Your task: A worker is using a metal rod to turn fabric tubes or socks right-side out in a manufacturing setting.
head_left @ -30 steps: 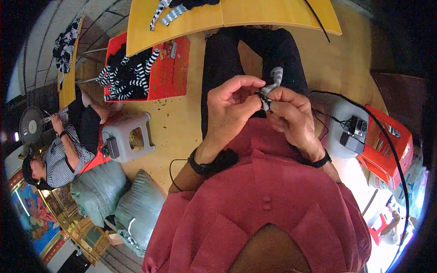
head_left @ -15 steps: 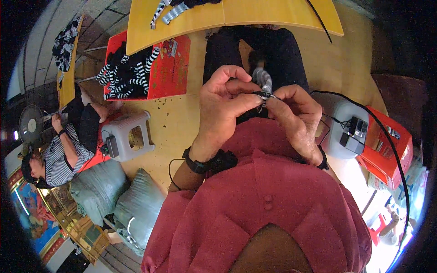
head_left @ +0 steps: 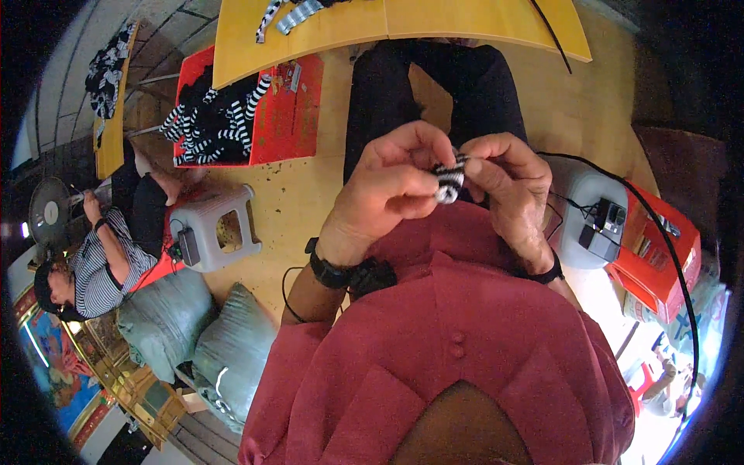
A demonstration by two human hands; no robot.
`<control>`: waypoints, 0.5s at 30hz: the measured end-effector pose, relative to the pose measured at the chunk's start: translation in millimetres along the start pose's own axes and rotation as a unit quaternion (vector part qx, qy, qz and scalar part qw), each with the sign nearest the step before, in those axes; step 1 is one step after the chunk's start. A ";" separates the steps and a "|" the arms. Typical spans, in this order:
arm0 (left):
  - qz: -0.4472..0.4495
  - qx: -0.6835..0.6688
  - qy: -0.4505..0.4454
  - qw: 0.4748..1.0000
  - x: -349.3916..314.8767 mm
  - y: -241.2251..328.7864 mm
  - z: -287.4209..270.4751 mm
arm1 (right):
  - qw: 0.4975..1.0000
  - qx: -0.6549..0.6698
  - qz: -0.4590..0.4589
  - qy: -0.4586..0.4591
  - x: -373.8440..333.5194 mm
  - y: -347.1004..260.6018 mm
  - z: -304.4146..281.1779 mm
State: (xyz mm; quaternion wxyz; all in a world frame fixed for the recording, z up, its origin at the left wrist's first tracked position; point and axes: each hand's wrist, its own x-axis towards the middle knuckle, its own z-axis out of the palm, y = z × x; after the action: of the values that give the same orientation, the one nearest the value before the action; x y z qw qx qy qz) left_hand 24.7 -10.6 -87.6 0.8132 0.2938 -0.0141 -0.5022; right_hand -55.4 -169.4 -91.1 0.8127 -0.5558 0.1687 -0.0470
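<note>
Head camera: the left hand (head_left: 380, 190) pinches a small black-and-white striped cloth (head_left: 450, 186) between thumb and bent fingers, its grip nearly closed. The right hand (head_left: 508, 182) has thumb and fingertips pressed together at the cloth's upper right side, its grip closed too. The cloth is held up off any surface, between the lap and the table (head_left: 325, 54)'s near edge. This one piece looks to be midway through handling: it is in hand and not set down, and how much remains to be done on it cannot be told.

On the table, toward the far left, lie a few grey striped pieces (head_left: 299, 15); whether they are finished or waiting does not show. A black cable (head_left: 552, 35) crosses the near edge close to the right corner.

Beside the near left corner, partly hidden by it, a red box (head_left: 291, 128) is heaped with black and striped pieces (head_left: 221, 128), some hanging over its left rim. Farther left, full-looking sacks (head_left: 174, 314) hide their contents.
</note>
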 end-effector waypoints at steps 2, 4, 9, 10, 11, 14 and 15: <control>0.047 0.018 0.018 0.999 3.6 -9.0 -1.7 | 1.000 -0.002 -0.018 0.008 -0.5 0.9 0.4; 0.095 0.035 0.034 0.994 6.8 -12.3 -4.8 | 0.998 -0.015 -0.065 0.001 -2.5 1.8 0.8; 0.145 0.168 0.081 0.972 6.2 -8.6 0.4 | 0.997 0.067 -0.039 -0.023 -9.5 -4.6 0.0; 0.145 0.168 0.081 0.972 5.6 -7.8 4.3 | 0.992 0.116 -0.006 -0.040 -10.2 -5.2 -0.9; 0.155 0.211 0.117 0.958 4.6 -7.5 9.0 | 0.992 0.117 -0.006 -0.039 -11.7 -4.1 -1.7; 0.214 0.331 0.170 0.903 3.0 -16.1 21.1 | 0.996 0.065 0.004 -0.054 -14.1 0.1 -2.4; 0.262 0.405 0.185 0.856 3.0 -19.2 23.2 | 0.998 0.034 -0.030 -0.040 -14.0 0.7 -0.7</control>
State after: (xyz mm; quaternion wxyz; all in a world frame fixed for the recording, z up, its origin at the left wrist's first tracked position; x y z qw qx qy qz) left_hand 3.3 -30.0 -78.7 0.7113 0.6703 -0.1421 -0.1570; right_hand -68.8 -166.0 -88.9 0.8355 -0.5340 0.1175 -0.0545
